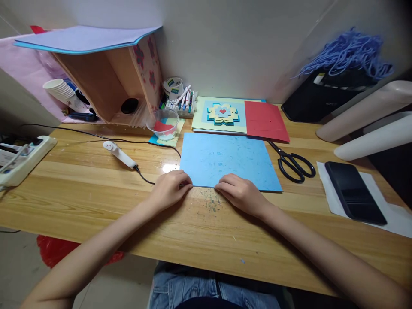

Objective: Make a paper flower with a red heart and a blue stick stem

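Left hand (170,188) and right hand (240,191) pinch the flat blue paper rectangle (229,161) ahead, likely straightening it; next needs steadiness.

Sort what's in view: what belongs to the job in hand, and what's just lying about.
Job in hand:
- blue sheet, with the left hand and right hand at its near edge
- probably also red paper and scissors, close by

Apparently just lying about:
- phone
- power strip
- stacked cups
- blue yarn
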`<state>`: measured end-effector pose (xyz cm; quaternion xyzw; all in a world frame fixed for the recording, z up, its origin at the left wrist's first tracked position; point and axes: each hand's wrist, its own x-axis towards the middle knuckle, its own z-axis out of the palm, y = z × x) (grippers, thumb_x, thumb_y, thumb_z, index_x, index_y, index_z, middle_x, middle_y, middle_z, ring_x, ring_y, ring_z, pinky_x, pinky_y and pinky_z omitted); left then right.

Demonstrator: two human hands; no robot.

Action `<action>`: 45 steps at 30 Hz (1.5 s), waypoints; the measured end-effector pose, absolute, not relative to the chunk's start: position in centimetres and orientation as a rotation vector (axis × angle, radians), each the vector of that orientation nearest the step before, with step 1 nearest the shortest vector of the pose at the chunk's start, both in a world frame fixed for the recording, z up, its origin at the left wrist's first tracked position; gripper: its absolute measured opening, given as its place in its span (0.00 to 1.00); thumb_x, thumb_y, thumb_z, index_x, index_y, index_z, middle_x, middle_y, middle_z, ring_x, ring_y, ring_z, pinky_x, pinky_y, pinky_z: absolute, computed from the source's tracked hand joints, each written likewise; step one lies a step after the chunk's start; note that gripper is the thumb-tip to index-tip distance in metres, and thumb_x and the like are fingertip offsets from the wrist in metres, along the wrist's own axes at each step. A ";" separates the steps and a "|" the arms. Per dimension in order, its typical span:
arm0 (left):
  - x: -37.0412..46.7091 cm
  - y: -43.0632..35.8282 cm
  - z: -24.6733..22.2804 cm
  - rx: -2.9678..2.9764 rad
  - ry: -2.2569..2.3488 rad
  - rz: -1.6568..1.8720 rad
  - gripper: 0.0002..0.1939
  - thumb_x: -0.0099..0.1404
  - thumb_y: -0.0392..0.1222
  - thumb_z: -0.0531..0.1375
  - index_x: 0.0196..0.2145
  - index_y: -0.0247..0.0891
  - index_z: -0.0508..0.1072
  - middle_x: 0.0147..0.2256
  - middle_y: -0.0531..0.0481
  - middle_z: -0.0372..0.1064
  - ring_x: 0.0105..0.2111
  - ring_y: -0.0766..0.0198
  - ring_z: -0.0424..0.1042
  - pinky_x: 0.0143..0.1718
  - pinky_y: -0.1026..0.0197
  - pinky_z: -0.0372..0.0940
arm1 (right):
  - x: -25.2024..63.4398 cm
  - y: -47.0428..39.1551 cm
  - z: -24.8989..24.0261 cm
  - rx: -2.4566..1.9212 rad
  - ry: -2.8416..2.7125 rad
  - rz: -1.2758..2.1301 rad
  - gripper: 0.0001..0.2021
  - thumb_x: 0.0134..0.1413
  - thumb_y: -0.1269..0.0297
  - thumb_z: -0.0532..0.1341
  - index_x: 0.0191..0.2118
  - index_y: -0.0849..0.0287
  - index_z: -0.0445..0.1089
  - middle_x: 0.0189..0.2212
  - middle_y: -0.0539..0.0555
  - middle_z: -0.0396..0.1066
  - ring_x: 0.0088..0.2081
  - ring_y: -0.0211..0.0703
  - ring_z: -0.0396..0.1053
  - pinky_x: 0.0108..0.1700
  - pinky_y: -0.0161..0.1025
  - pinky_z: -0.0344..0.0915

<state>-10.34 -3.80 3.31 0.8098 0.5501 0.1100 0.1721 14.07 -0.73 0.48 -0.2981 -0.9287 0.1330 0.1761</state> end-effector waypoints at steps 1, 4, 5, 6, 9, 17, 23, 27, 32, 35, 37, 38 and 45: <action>-10.2 -3.8 3.2 2.335 1.555 0.310 0.07 0.63 0.39 0.53 0.32 0.39 0.71 0.31 0.50 0.68 0.33 0.64 0.66 0.31 0.64 0.57 | 14.4 -0.9 0.3 -0.811 -2.658 0.290 0.12 0.59 0.72 0.48 0.37 0.59 0.70 0.32 0.56 0.70 0.35 0.41 0.64 0.33 0.36 0.58; -9.4 -4.0 2.7 2.539 1.484 0.272 0.10 0.65 0.37 0.50 0.33 0.38 0.71 0.31 0.49 0.68 0.31 0.64 0.65 0.31 0.62 0.57 | 14.8 -1.2 -0.1 -0.742 -2.703 0.106 0.13 0.60 0.73 0.47 0.40 0.61 0.69 0.33 0.57 0.70 0.35 0.41 0.64 0.31 0.36 0.58; -9.0 -4.0 2.5 2.621 1.437 0.251 0.11 0.65 0.36 0.49 0.34 0.37 0.71 0.31 0.48 0.68 0.31 0.64 0.65 0.31 0.61 0.57 | 14.8 -1.3 -0.2 -0.745 -2.707 0.080 0.13 0.60 0.73 0.48 0.40 0.62 0.69 0.33 0.57 0.70 0.35 0.41 0.64 0.31 0.36 0.58; -8.6 -4.0 2.2 2.698 1.386 0.232 0.11 0.65 0.35 0.48 0.35 0.37 0.70 0.31 0.47 0.67 0.30 0.63 0.65 0.31 0.61 0.57 | 14.7 -1.4 -0.2 -0.764 -2.705 0.066 0.13 0.59 0.73 0.48 0.39 0.62 0.70 0.33 0.57 0.70 0.35 0.41 0.64 0.31 0.36 0.58; -7.4 -3.9 1.5 2.866 1.282 0.204 0.10 0.65 0.33 0.48 0.37 0.35 0.69 0.32 0.46 0.67 0.30 0.62 0.64 0.31 0.60 0.57 | 14.3 -1.5 -0.2 -0.837 -2.693 0.062 0.12 0.59 0.72 0.50 0.37 0.60 0.70 0.31 0.56 0.70 0.34 0.41 0.64 0.31 0.36 0.57; -5.9 -3.7 1.2 2.981 1.306 0.194 0.09 0.66 0.34 0.49 0.32 0.35 0.68 0.31 0.47 0.64 0.30 0.62 0.62 0.29 0.60 0.56 | 13.9 -1.3 -0.4 -0.885 -2.662 0.054 0.14 0.59 0.71 0.49 0.32 0.60 0.71 0.30 0.56 0.70 0.33 0.41 0.64 0.32 0.35 0.56; -5.1 -3.4 0.9 2.880 1.333 0.216 0.11 0.66 0.33 0.48 0.29 0.35 0.67 0.30 0.46 0.62 0.30 0.61 0.61 0.28 0.60 0.56 | 13.8 -1.2 -0.6 -0.936 -2.600 0.138 0.13 0.59 0.70 0.49 0.32 0.60 0.70 0.30 0.56 0.69 0.34 0.41 0.64 0.34 0.36 0.57; -4.8 -3.4 0.6 2.767 1.394 0.282 0.11 0.66 0.33 0.47 0.30 0.35 0.67 0.30 0.45 0.62 0.32 0.60 0.62 0.31 0.59 0.58 | 13.9 -1.3 -0.6 -0.954 -2.584 0.172 0.13 0.59 0.69 0.49 0.33 0.60 0.70 0.30 0.56 0.69 0.34 0.41 0.64 0.35 0.36 0.58; -4.5 -3.5 0.9 2.582 1.463 0.355 0.10 0.65 0.33 0.47 0.32 0.35 0.68 0.32 0.45 0.64 0.35 0.60 0.62 0.35 0.59 0.60 | 13.8 -1.4 -0.4 -1.034 -2.540 0.201 0.12 0.59 0.68 0.49 0.32 0.60 0.69 0.30 0.56 0.70 0.34 0.42 0.64 0.36 0.36 0.58; -4.1 -3.6 1.1 2.565 1.527 0.320 0.09 0.65 0.33 0.48 0.32 0.34 0.67 0.32 0.44 0.64 0.34 0.59 0.62 0.34 0.58 0.59 | 13.6 -1.6 -0.3 -1.084 -2.496 0.241 0.10 0.58 0.69 0.50 0.32 0.61 0.68 0.29 0.56 0.69 0.34 0.42 0.63 0.37 0.37 0.59; -3.8 -3.6 1.2 2.576 1.571 0.299 0.09 0.64 0.33 0.48 0.31 0.34 0.67 0.32 0.44 0.64 0.34 0.58 0.61 0.33 0.57 0.59 | 13.4 -1.7 -0.4 -1.091 -2.488 0.261 0.10 0.58 0.69 0.50 0.32 0.61 0.67 0.30 0.56 0.67 0.35 0.43 0.62 0.37 0.37 0.59; -3.6 -3.6 1.2 2.577 1.598 0.291 0.09 0.65 0.33 0.48 0.30 0.34 0.66 0.31 0.44 0.64 0.33 0.58 0.61 0.33 0.57 0.58 | 13.4 -1.7 -0.4 -1.092 -2.492 0.268 0.09 0.58 0.69 0.50 0.33 0.61 0.67 0.30 0.56 0.67 0.35 0.43 0.61 0.38 0.38 0.59; -3.1 -4.0 1.2 2.559 1.727 0.206 0.08 0.65 0.32 0.48 0.31 0.33 0.66 0.31 0.44 0.64 0.32 0.57 0.60 0.32 0.56 0.57 | 13.3 -1.8 -0.7 -1.136 -2.523 0.273 0.10 0.61 0.69 0.48 0.34 0.61 0.65 0.32 0.56 0.64 0.34 0.44 0.58 0.38 0.39 0.56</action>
